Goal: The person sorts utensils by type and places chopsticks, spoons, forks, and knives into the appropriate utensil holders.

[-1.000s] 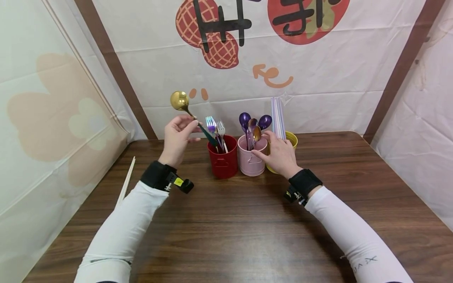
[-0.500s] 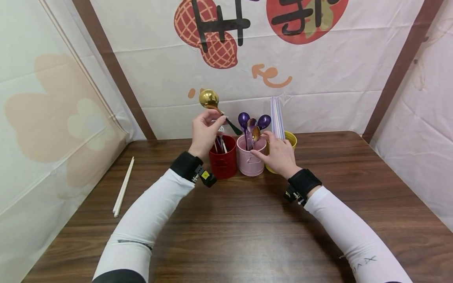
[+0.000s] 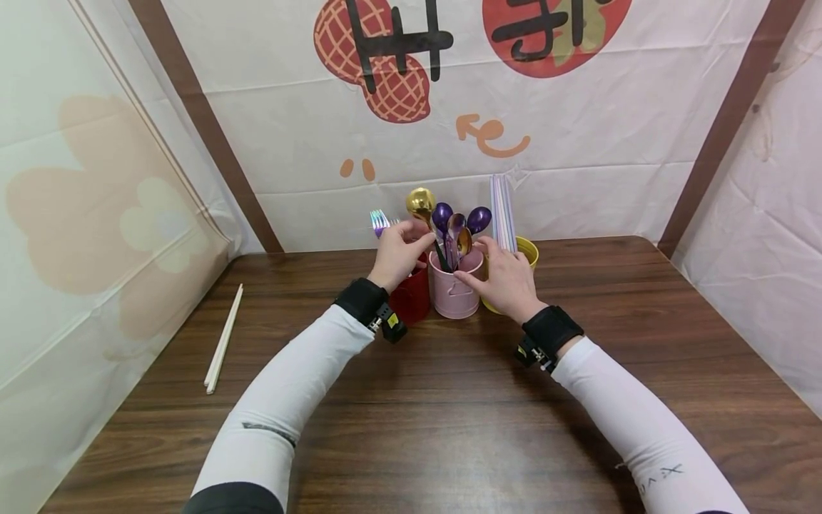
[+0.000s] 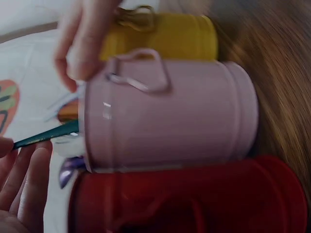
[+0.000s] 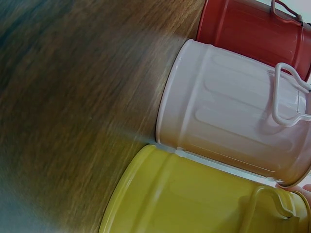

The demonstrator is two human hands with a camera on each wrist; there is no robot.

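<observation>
My left hand pinches a gold round-bowled spoon by its dark green handle, bowl up. The handle's lower end dips into the pink bucket, where purple spoons and a gold-brown spoon stand. My right hand holds the pink bucket's rim, its thumb at the front and the other fingers farther back. To the left is the red bucket, partly behind my left hand, with forks in it.
A yellow bucket with striped straws stands right of the pink one, partly behind my right hand. Pale chopsticks lie at the left of the wooden table. A printed cloth rises behind.
My left hand has carried the gold spoon rightward, past the red bucket, then lowered its handle end into the pink bucket. My right hand has stayed at the pink bucket's rim.
</observation>
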